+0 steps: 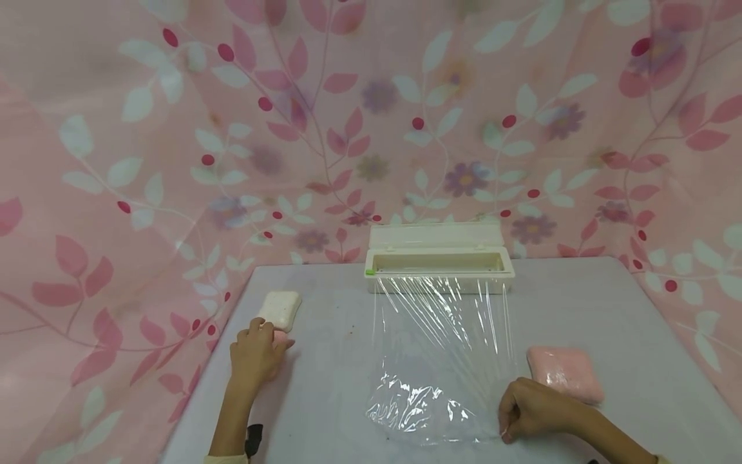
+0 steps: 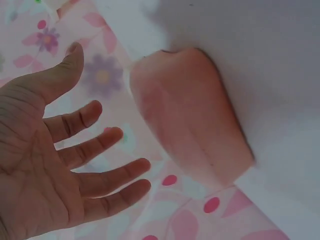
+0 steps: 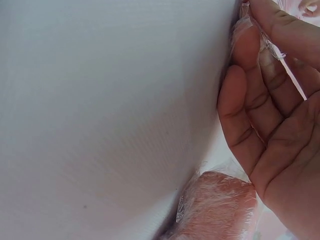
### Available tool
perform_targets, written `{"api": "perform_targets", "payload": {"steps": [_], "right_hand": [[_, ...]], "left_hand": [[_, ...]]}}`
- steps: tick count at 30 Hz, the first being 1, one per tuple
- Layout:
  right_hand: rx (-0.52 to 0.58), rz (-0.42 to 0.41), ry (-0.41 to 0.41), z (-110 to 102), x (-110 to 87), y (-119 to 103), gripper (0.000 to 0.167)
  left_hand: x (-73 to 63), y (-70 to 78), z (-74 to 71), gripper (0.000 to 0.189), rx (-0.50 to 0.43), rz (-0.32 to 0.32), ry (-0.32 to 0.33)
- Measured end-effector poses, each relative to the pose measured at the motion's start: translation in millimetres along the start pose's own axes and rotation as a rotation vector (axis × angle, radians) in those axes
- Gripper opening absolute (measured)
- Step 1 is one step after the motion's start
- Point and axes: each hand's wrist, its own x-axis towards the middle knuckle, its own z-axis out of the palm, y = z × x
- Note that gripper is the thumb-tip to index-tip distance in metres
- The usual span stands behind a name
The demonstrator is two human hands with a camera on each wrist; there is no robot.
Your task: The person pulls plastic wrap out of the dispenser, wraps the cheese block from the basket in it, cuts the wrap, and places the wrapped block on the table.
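My right hand pinches the near right corner of a sheet of clear plastic wrap. In the right wrist view, a fold of the film runs between thumb and fingers. The sheet stretches back to a cream dispenser box with its lid raised. My left hand hovers at the table's left with fingers spread. Under it lies a pink soap bar, mostly hidden by the hand in the head view. Just beyond sits a white soap bar.
A pink bar wrapped in film lies on the table just beyond my right forearm. A green tab marks the box's left front corner. Pink floral cloth hangs behind and beside the pale tabletop.
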Motion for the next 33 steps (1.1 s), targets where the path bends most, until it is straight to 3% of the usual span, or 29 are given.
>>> {"api": "perform_targets", "payload": {"steps": [4,9,18,25,33], "right_hand": [[-0.005,0.001,0.004,-0.2,-0.6,-0.1,0.017],[0.004,0.017,-0.002,-0.2,-1.2,0.3,0.017],[0.007,0.04,-0.004,-1.2,-1.5,-1.6,0.017],[0.013,0.037,-0.005,-1.9,-0.6,-3.3,0.015],[0.008,0.017,0.005,-0.4,-0.9,-1.2,0.017]], "left_hand": [[-5.1,-6.0,3.4,0.071,0.023,-0.094,-0.052],[-10.8,-12.3,6.8,0.071,0.019,-0.168,-0.111],[-14.3,-18.7,11.0,0.061,0.024,-0.125,-0.096],[-16.1,-19.5,5.8,0.049,0.015,-0.122,-0.083],[-15.1,1.8,-15.9,0.05,0.004,-0.06,-0.157]]}}
